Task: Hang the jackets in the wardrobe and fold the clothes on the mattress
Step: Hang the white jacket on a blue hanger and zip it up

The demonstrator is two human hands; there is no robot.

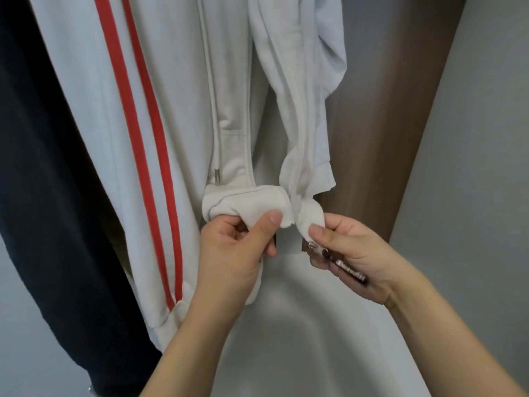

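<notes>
While white zip jacket with red sleeve stripes hung beside dark garment, left hand pinched left bottom hem corner between thumb and curled fingers; right hand pinched right hem corner, black zipper pull tab lying across its fingers. Brown wardrobe panel behind.

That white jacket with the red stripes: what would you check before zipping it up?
1. White jacket hangs in the wardrobe: ok.
2. Left hand grips the left hem corner: ok.
3. Right hand pinches the right hem corner: ok.
4. Zipper pull in the right hand: ok.
5. Zipper ends joined: not ok, hems apart.
6. Hanger seated on rail: cannot tell, out of view.
</notes>
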